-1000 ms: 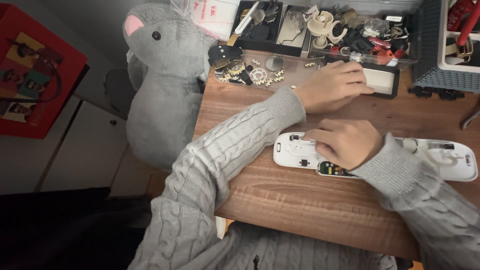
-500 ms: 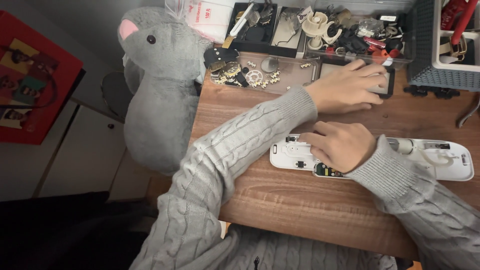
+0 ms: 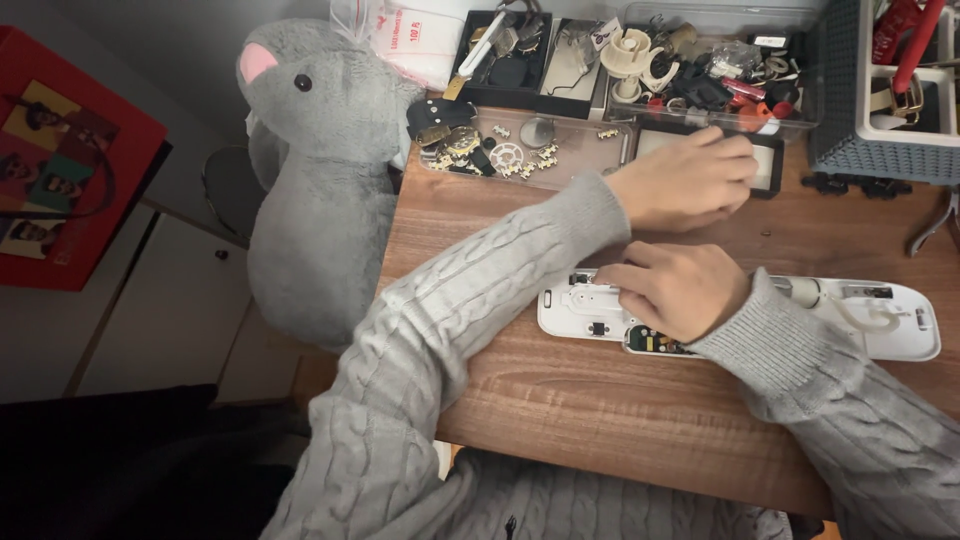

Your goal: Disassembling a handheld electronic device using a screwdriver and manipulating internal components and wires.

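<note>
My right hand (image 3: 680, 300) presses flat on the opened white device (image 3: 740, 315), centre-right; left hand (image 3: 690, 180), fingers curled, grip unclear, reaches into the small black tray (image 3: 768, 178). Sleeve could sweep those loose parts (image 3: 505, 158) off the table (image 3: 600, 400).

A grey plush mouse toy with a pink ear (image 3: 320, 170) slumps against the wooden table's (image 3: 600, 400) edge at nine o'clock. At twelve o'clock a clear shallow plastic tray (image 3: 590, 160) holds small brass gears and screws, with a black open box of tools (image 3: 510, 55) behind it and a clear zip bag of white pads (image 3: 415, 35) just beside that. A grey slatted plastic basket (image 3: 870, 110) stands at two o'clock, metal pliers (image 3: 935, 225) near it. A red printed box (image 3: 70, 160) sits off the table at nine o'clock.
</note>
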